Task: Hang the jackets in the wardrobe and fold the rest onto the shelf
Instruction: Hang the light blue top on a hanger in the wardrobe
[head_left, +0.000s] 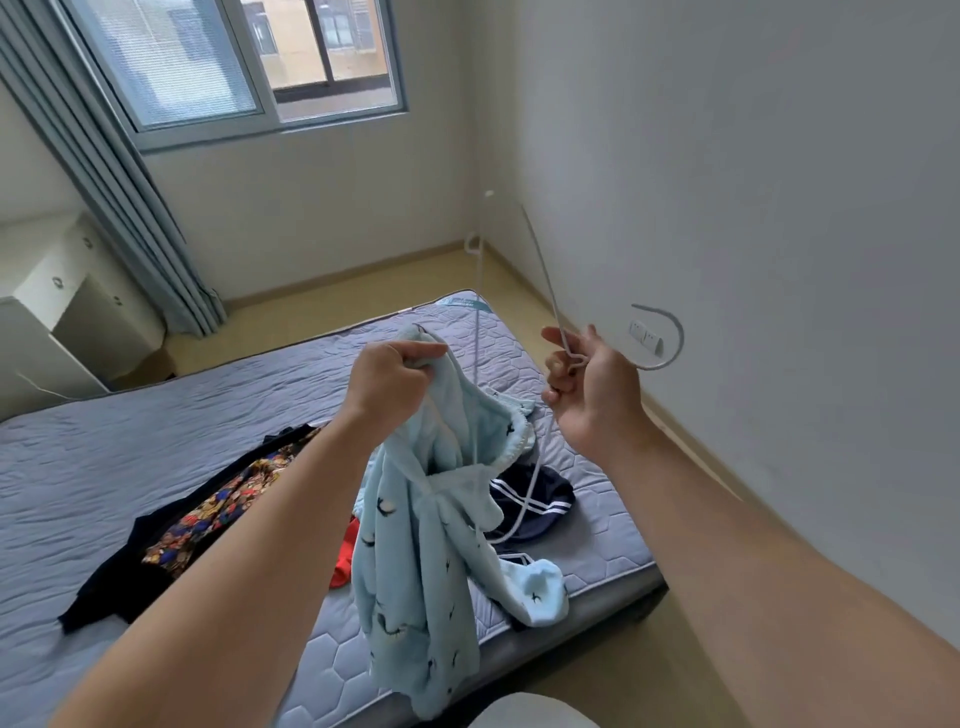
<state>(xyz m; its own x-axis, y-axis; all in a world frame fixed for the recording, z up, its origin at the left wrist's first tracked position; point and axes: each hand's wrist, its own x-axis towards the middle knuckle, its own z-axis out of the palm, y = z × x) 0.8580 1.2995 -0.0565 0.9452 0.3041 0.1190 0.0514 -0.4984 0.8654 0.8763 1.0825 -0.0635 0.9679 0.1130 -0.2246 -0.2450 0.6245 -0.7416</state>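
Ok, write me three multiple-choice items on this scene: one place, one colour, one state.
1. Where does the navy striped garment lie? A) on the floor B) on the mattress C) on the desk
2. What colour is the held-up fleece jacket? A) red B) black C) light blue
3. What is the right hand doing? A) gripping the white hanger B) hanging open C) pressing the mattress
Answers: 1 B, it lies on the quilted grey surface near the bed's right edge; 2 C, it is pale blue with small dark marks; 3 A, its fingers curl round the hanger's neck.
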